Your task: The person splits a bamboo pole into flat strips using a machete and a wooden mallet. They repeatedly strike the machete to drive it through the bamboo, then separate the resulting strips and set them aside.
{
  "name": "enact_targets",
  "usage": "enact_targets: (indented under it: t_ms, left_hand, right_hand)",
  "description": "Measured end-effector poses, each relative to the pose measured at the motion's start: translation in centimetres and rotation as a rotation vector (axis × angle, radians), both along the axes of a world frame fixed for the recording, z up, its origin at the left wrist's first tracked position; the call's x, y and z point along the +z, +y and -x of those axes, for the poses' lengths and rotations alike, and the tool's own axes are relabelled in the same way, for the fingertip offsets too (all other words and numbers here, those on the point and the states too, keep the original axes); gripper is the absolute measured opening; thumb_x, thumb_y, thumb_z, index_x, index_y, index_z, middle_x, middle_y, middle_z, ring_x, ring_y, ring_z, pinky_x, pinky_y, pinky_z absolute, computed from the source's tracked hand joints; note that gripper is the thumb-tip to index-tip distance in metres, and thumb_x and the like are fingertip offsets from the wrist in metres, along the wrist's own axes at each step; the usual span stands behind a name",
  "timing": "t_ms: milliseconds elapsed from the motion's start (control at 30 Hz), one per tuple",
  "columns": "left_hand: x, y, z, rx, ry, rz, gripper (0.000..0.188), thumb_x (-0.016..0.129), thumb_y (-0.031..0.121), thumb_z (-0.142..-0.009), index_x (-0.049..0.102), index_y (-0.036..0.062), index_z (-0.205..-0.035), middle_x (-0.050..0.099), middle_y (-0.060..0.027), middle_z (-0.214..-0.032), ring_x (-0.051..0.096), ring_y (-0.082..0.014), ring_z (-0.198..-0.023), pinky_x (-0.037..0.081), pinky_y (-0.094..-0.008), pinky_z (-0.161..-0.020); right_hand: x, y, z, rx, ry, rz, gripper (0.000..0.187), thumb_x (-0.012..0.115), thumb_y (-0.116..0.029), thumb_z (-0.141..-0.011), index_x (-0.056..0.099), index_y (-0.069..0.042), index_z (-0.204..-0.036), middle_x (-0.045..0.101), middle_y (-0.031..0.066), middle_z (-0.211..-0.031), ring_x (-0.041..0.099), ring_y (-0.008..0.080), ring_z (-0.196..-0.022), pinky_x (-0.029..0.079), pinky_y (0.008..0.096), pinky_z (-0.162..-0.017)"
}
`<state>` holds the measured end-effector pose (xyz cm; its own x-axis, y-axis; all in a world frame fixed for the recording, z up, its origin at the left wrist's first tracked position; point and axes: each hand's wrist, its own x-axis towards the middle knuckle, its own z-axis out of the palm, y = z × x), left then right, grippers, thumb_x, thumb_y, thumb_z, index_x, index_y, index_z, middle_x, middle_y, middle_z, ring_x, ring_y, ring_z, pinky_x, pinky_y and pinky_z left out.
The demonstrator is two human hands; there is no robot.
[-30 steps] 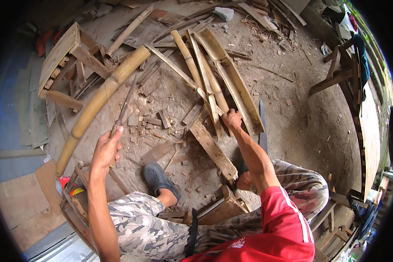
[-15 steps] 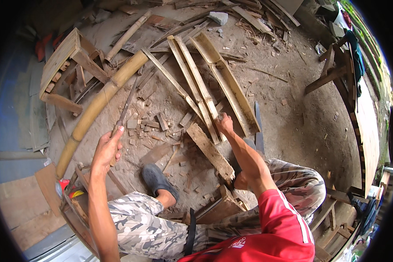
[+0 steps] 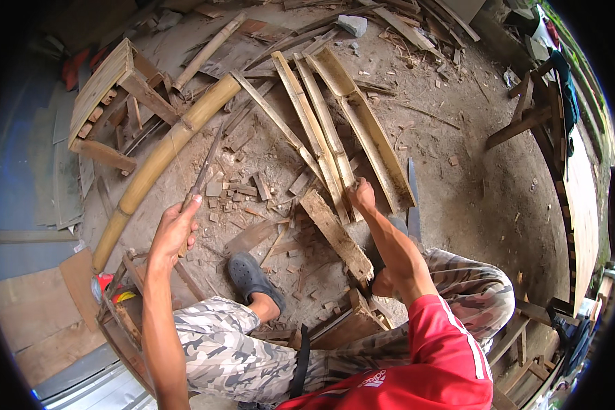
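My left hand point(image 3: 174, 236) is closed round the wooden handle of a long knife point(image 3: 206, 164), its narrow dark blade pointing away from me. My right hand point(image 3: 362, 197) grips the near end of a split bamboo strip point(image 3: 327, 121). Just left of that strip lies another bamboo strip point(image 3: 306, 117), with a narrow gap between their far ends. A thinner bamboo strip point(image 3: 275, 117) slants in from farther left. To the right, a wide bamboo half point(image 3: 374, 143) rests with its hollow side up. My right fingertips are partly hidden.
A whole bamboo pole point(image 3: 154, 164) curves along the left, beside a wooden stool point(image 3: 106, 96). A rough plank point(image 3: 336, 234) lies near my feet, and a saw blade point(image 3: 413, 198) stands to the right. Wood scraps point(image 3: 236, 190) litter the dirt floor. A wooden bench point(image 3: 581, 212) is at far right.
The far end of the strip in my right hand has swung right, parting from the strip beside it. The whole view has shifted slightly. My left hand keeps its hold on the knife.
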<state>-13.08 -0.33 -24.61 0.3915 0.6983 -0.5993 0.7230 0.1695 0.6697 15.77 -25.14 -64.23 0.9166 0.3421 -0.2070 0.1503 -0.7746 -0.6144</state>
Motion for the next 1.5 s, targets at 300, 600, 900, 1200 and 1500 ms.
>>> enact_targets:
  t_ms: [300,600,900,1200,1500]
  left_hand:
    - [-0.5,0.0,0.2,-0.017,0.024,0.001,0.039,0.064,0.05,-0.094,0.058,0.0115,-0.094,0.048,0.0038,-0.066,0.043,-0.0041,-0.043,0.035,-0.0208,-0.038]
    - [-0.6,-0.2,0.0,-0.016,0.035,0.006,0.04,0.064,0.051,-0.093,0.058,0.0108,-0.097,0.048,0.0039,-0.067,0.043,-0.0044,-0.043,0.035,-0.0206,-0.038]
    - [-1.0,-0.1,-0.1,-0.05,0.075,-0.008,0.052,0.062,0.056,-0.093,0.059,0.0068,-0.109,0.046,0.004,-0.067,0.041,-0.0051,-0.045,0.033,-0.0211,-0.04]
    - [-0.8,-0.5,-0.9,-0.023,0.095,0.007,0.041,0.063,0.051,-0.094,0.058,0.0107,-0.096,0.047,0.0039,-0.067,0.042,-0.005,-0.045,0.034,-0.0209,-0.039]
    - [-1.3,-0.5,-1.3,-0.023,0.108,0.023,0.041,0.063,0.052,-0.094,0.057,0.0116,-0.094,0.047,0.0038,-0.067,0.041,-0.0053,-0.044,0.034,-0.0215,-0.04]
  right_hand:
    - [5.2,3.0,4.9,0.34,0.042,0.09,0.051,0.065,-0.031,-0.085,0.048,0.003,-0.12,0.057,0.028,-0.116,0.062,0.0454,-0.097,0.052,0.0524,-0.086]
    - [3.8,0.8,4.9,0.052,0.138,-0.343,0.048,0.068,-0.021,-0.079,0.046,0.003,-0.114,0.062,0.0272,-0.088,0.063,0.0438,-0.083,0.049,0.0502,-0.076]
    - [2.5,-0.1,4.7,-0.006,-0.062,-0.383,0.046,0.067,-0.02,-0.081,0.046,0.0,-0.116,0.06,0.0253,-0.095,0.06,0.0406,-0.087,0.048,0.0467,-0.078]
    - [1.1,0.0,3.9,0.059,-0.194,-0.207,0.044,0.065,-0.02,-0.081,0.052,0.0,-0.118,0.055,0.024,-0.108,0.055,0.0411,-0.1,0.047,0.0494,-0.086]
    - [0.5,-0.5,4.0,-0.006,-0.241,-0.2,0.046,0.066,-0.022,-0.086,0.053,-0.002,-0.125,0.054,0.0243,-0.113,0.052,0.0411,-0.108,0.044,0.0492,-0.092]
